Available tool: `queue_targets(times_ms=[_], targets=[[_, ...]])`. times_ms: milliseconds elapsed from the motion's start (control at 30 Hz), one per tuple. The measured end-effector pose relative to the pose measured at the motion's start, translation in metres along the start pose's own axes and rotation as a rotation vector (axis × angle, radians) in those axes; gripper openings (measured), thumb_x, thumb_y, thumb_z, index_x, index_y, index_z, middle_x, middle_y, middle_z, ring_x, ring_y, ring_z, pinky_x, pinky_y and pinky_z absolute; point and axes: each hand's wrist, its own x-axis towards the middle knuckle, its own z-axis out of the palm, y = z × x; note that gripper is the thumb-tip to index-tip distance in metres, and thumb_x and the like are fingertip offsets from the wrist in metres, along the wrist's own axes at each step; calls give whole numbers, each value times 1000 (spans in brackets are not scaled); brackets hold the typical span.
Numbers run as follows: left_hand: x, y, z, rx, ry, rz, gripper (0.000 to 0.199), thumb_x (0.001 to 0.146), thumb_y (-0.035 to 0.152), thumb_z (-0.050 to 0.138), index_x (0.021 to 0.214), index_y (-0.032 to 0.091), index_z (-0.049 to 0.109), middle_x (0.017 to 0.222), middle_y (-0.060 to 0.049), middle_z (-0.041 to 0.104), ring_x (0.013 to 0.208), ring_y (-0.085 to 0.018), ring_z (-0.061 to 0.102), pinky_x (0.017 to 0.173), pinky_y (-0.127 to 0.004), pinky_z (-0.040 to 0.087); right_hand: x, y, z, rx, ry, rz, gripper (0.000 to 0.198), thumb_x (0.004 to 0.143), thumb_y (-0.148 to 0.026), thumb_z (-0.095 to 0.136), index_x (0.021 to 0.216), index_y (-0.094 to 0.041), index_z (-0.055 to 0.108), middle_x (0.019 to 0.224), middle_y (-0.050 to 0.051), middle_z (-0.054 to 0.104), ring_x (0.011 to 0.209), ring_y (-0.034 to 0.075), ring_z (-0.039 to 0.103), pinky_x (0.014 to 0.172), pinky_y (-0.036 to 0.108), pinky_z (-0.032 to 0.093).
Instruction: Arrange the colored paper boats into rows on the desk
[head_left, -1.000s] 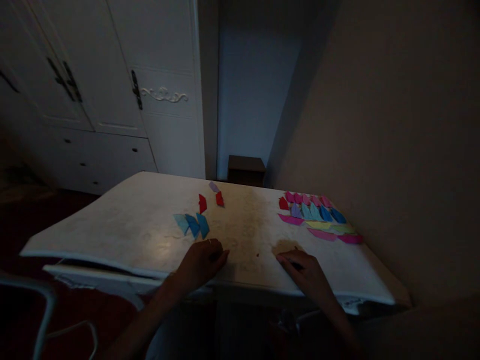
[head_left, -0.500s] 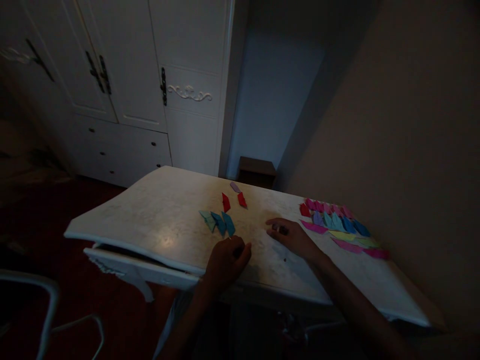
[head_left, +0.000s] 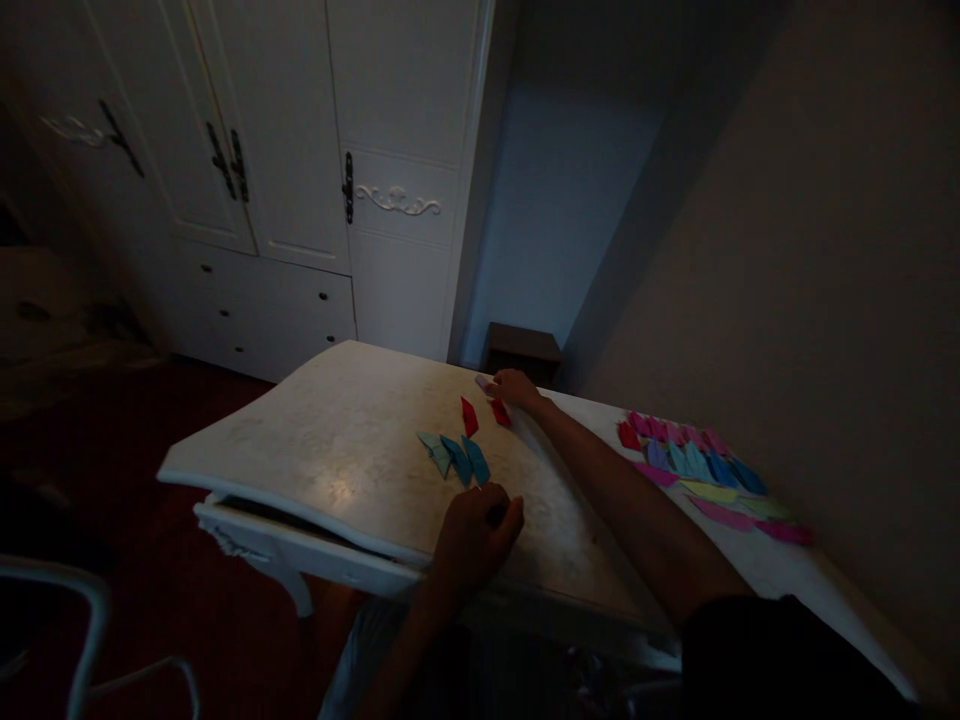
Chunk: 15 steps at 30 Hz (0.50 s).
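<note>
My right hand (head_left: pixel 514 388) reaches across to the far edge of the table, its fingertips closed on the end of a small purple folded paper piece (head_left: pixel 481 383). Just below that hand lies a red folded piece (head_left: pixel 499 411), partly covered, with another red piece (head_left: pixel 469 416) to its left. My left hand (head_left: pixel 480 530) rests curled near the front edge, its fingers bent in and nothing seen in them. Right beyond it are two blue folded pieces (head_left: pixel 476 461) and a pale green one (head_left: pixel 435 453), side by side.
Rows of folded paper pieces (head_left: pixel 697 462) in pink, blue, yellow and other colours lie at the right of the white table (head_left: pixel 322 420). A drawer (head_left: pixel 300 545) under the front edge stands slightly out. Behind are a white wardrobe (head_left: pixel 405 270) and a brown box-like stand (head_left: pixel 523 342).
My right hand has moved from mid-table forward and left to the purple piece. My left hand stays curled near the front edge. The view has shifted slightly.
</note>
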Motion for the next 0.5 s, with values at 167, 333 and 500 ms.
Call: queue_targets(times_ms=[167,333,500], targets=[[3,2,-3,-59,3,-45,35,84,34,49,53,19,44,51,3,46,49,-10,44,52,-25,31,11,-9,16,-48,16,46,35,88,-41,57,97,-13,74,107,16,71,98,26,66,77,29,48],[5,1,-5,-121,30,-81,36,83,37,50,53,19,44,50,4,43,49,-10,42,52,-24,31,8,-9,15,-60,104,-5,32,92,-37,52,101,-16,73,111,14,69,100,24,64,79,29,47],[5,1,-5,-135,31,-94,35,83,37,49,52,19,44,49,5,41,48,-10,41,52,-24,30,-9,-5,2,-32,224,-110,34,95,-38,50,120,-19,64,119,11,65,107,22,59,88,29,44]])
